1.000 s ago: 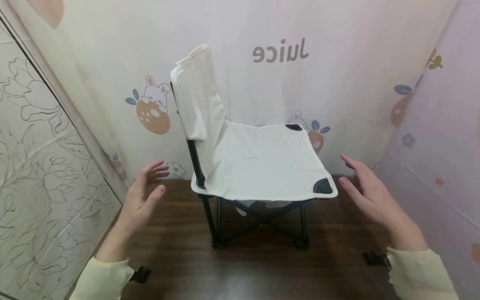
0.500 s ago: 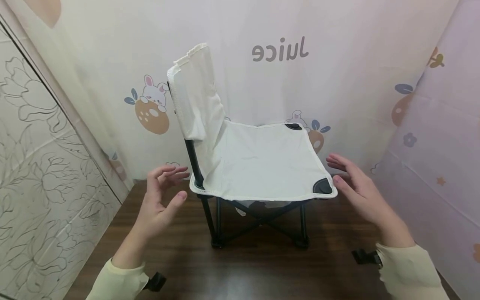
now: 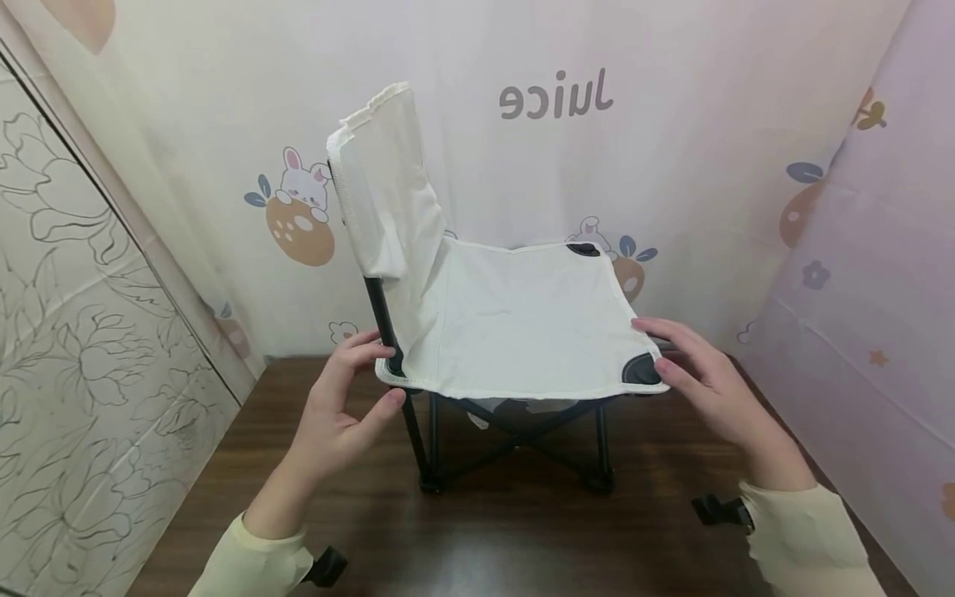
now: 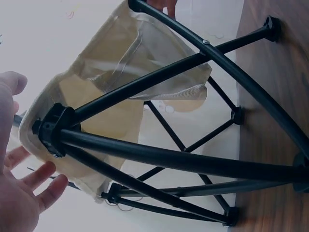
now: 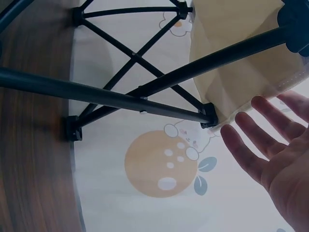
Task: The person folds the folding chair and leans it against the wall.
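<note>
A small folding camping chair with a white cloth seat (image 3: 530, 323) and black tubular legs (image 3: 515, 444) stands upright, its backrest (image 3: 388, 191) on the left. My left hand (image 3: 339, 410) is at the rear corner, fingers by the backrest post and thumb just below the seat edge. At the opposite side, my right hand (image 3: 709, 385) has its fingers along the seat edge near the black corner patch (image 3: 642, 370). Seen from below, the fingers of the left hand (image 4: 19, 203) and of the right hand (image 5: 285, 145) look loosely extended; firm contact is unclear.
The chair's feet stand on a dark wooden surface (image 3: 515, 539). A printed curtain (image 3: 671, 166) hangs behind and to the right. A floral panel (image 3: 82, 348) is close on the left. Black straps show at both wrists.
Both hands have moved inward to the chair's sides, the left one rightward and the right one leftward. The chair has stayed in place.
</note>
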### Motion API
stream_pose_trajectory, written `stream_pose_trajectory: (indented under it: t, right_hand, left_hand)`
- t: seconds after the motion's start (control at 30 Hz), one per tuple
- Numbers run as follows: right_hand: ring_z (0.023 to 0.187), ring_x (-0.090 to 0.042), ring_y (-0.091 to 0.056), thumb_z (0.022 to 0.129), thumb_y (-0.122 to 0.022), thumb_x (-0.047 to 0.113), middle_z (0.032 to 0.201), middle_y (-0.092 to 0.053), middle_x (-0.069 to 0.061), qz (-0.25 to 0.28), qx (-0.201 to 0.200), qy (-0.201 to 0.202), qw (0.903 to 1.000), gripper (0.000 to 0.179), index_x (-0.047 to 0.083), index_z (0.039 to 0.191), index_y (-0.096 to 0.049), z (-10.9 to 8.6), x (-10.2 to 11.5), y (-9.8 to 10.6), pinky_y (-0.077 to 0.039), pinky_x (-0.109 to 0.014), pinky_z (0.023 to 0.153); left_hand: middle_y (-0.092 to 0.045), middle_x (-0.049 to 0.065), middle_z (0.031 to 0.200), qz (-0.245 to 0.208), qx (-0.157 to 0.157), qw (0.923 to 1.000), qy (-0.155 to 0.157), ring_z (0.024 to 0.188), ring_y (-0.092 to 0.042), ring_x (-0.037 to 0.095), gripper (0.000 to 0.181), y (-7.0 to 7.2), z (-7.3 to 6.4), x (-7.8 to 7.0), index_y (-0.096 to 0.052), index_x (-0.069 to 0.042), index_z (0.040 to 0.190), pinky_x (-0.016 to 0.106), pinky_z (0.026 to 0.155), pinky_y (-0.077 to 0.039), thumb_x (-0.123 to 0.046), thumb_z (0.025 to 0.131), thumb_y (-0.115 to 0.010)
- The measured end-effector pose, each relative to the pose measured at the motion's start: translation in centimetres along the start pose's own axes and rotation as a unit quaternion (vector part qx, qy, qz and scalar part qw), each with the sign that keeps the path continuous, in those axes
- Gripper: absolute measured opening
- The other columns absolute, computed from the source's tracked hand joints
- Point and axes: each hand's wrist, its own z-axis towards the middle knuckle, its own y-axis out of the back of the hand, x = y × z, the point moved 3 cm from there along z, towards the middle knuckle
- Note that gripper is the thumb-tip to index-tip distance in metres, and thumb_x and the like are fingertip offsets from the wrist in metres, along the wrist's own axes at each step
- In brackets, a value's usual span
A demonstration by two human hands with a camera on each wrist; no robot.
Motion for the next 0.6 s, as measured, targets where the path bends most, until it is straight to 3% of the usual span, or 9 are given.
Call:
stream_pose_trajectory:
  t: [0.17, 0.33, 0.6]
  right_hand:
    - [0.144, -0.001, -0.048, 0.105, -0.054, -0.005, 0.159, -0.056, 0.010, 0.007, -0.003, 0.006, 1.0000, 0.052, 0.004, 0.156, -0.058, 0.0, -0.2, -0.3, -0.040, -0.010, 0.107]
    - [0.147, -0.001, -0.047, 0.106, -0.053, -0.004, 0.158, -0.058, 0.010, 0.018, 0.003, 0.002, 0.9998, 0.051, 0.006, 0.156, -0.058, 0.1, -0.2, -0.6, -0.037, -0.011, 0.112]
    - [0.145, 0.001, -0.047, 0.109, -0.050, -0.002, 0.157, -0.057, 0.017, 0.032, 0.004, -0.016, 0.9993, 0.048, 0.007, 0.155, -0.058, -0.1, -0.3, -0.9, -0.034, -0.010, 0.113]
  left_hand:
    - [-0.064, 0.021, 0.140, 0.018, -0.004, 0.9997, -0.016, 0.114, -0.063, 0.026, 0.041, -0.6, 0.4, -0.2, -0.067, 0.001, 0.135, 0.025, 0.094, -0.052, -0.026, 0.105, -0.074]
    - [-0.068, 0.017, 0.134, 0.052, -0.028, 0.9982, -0.009, 0.116, -0.058, 0.029, 0.040, -0.9, 0.4, -0.4, -0.071, -0.003, 0.131, 0.026, 0.093, -0.047, -0.033, 0.105, -0.074]
    - [-0.073, 0.010, 0.125, 0.055, -0.051, 0.9971, 0.014, 0.111, -0.064, 0.027, 0.037, -1.8, 0.3, -0.6, -0.074, -0.007, 0.129, 0.027, 0.099, -0.050, -0.003, 0.093, -0.078]
